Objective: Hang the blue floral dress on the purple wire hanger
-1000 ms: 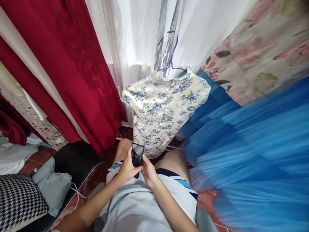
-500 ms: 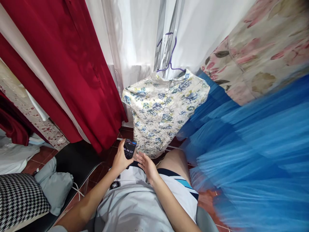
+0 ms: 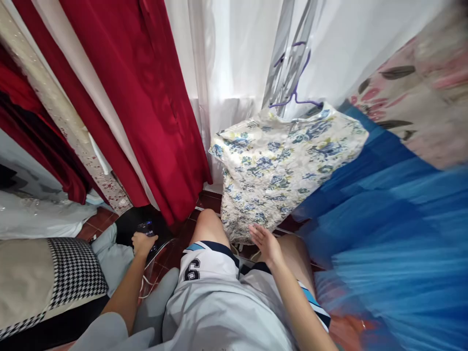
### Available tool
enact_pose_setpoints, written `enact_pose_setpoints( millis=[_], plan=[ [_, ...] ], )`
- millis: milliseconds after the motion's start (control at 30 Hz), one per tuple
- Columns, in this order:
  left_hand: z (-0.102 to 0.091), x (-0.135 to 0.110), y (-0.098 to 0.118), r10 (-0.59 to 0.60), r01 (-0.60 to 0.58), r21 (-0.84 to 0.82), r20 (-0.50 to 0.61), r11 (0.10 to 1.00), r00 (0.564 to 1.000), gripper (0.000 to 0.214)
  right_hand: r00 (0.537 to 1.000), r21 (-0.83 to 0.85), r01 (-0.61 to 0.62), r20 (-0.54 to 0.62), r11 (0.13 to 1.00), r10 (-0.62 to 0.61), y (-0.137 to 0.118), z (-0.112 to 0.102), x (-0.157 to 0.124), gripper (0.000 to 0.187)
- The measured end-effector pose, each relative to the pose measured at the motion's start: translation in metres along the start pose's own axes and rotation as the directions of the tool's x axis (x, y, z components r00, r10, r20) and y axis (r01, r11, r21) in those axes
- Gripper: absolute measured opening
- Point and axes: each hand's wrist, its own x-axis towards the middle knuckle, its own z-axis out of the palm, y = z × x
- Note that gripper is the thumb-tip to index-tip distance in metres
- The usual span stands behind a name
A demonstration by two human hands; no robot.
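Observation:
My left hand (image 3: 144, 242) is closed around a phone (image 3: 145, 227) with a lit dark screen, over the black seat (image 3: 131, 219) at my left. My right hand (image 3: 265, 242) is open above my lap, fingers together and stretched out, holding nothing. Just beyond its fingertips hangs a white dress (image 3: 281, 170) with blue and green flowers, on a purple hanger (image 3: 295, 95). The dress's lower end reaches down near my knees. Whether the fingertips touch the cloth I cannot tell.
Red drapes (image 3: 139, 112) hang at the left beside a white curtain (image 3: 234, 73). Blue tulle (image 3: 395, 248) spreads at the right under a floral cloth (image 3: 420, 97). A houndstooth cushion (image 3: 75, 268) and a grey cloth item (image 3: 113, 258) lie at the left.
My left hand has carried the phone from in front of my lap leftward to the black seat. My right hand stays open over my lap. The view has turned left.

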Motion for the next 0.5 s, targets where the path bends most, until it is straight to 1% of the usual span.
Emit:
enact_pose_setpoints(
  millis=[67, 100, 167, 267, 333, 433, 500],
  plan=[
    [0.001, 0.005, -0.02, -0.066, 0.065, 0.02, 0.029, 0.998, 0.997, 0.094, 1.0, -0.019, -0.005, -0.031, 1.0, 0.004, -0.003, -0.011, 0.013, 0.029],
    [0.003, 0.007, -0.026, -0.094, 0.093, 0.024, 0.04, 0.995, 0.995, 0.093, 0.999, -0.03, -0.011, -0.044, 0.999, 0.01, -0.003, -0.016, 0.018, 0.028],
    [0.01, 0.009, -0.032, -0.137, 0.136, 0.028, 0.044, 0.99, 0.99, 0.092, 0.997, -0.059, -0.036, -0.072, 0.998, 0.032, -0.001, -0.027, 0.024, 0.025],
    [0.02, 0.008, -0.03, -0.189, 0.189, 0.025, 0.019, 0.982, 0.982, 0.101, 0.991, -0.098, -0.098, -0.097, 0.99, 0.089, 0.006, -0.043, 0.027, 0.02],
    [0.024, 0.006, -0.026, -0.194, 0.193, 0.015, 0.008, 0.981, 0.981, 0.108, 0.988, -0.103, -0.13, -0.102, 0.986, 0.12, 0.01, -0.054, 0.028, 0.018],
    [0.022, 0.0, -0.018, -0.159, 0.16, -0.009, 0.036, 0.987, 0.987, 0.113, 0.986, -0.08, -0.134, -0.111, 0.988, 0.125, 0.011, -0.066, 0.029, 0.018],
    [0.017, -0.005, -0.006, -0.133, 0.135, -0.024, 0.069, 0.991, 0.989, 0.113, 0.987, -0.064, -0.126, -0.112, 0.99, 0.118, 0.011, -0.07, 0.031, 0.019]
  ],
)
